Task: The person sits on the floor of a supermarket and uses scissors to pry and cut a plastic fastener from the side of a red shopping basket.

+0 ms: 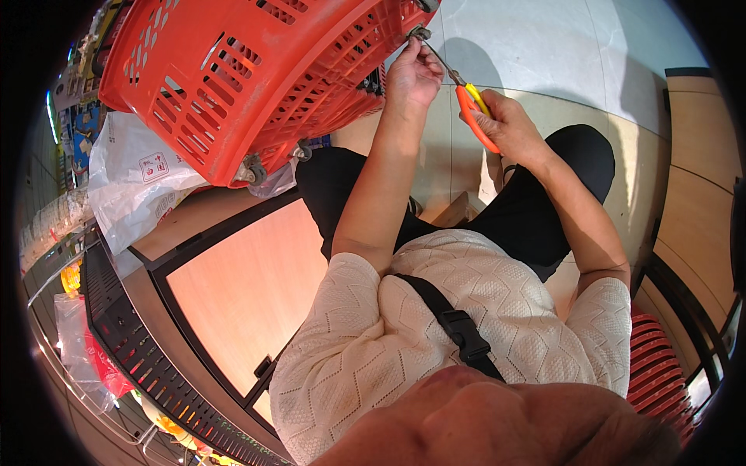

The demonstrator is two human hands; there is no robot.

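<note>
A red plastic shopping basket (256, 93) with slotted sides lies tipped over at the upper left, its small caster wheels (252, 169) showing along the base. At the basket's right edge, my left hand (416, 74) has its fingertips pinched by a caster (420, 33). Whatever sits between those fingertips is too small to make out. My right hand (509, 128) is wrapped round the orange and yellow handles of long-nose pliers (471, 109). The thin jaws of the pliers point up and left to that same caster, beside my left fingers; their exact contact is unclear.
A white plastic bag (140, 182) lies under the basket's left side. Below it stands a wooden cabinet with a pale door (241, 287), next to a black perforated rack (155, 361). Red stacked stools (657, 365) are at the right, by wooden panels (699, 171).
</note>
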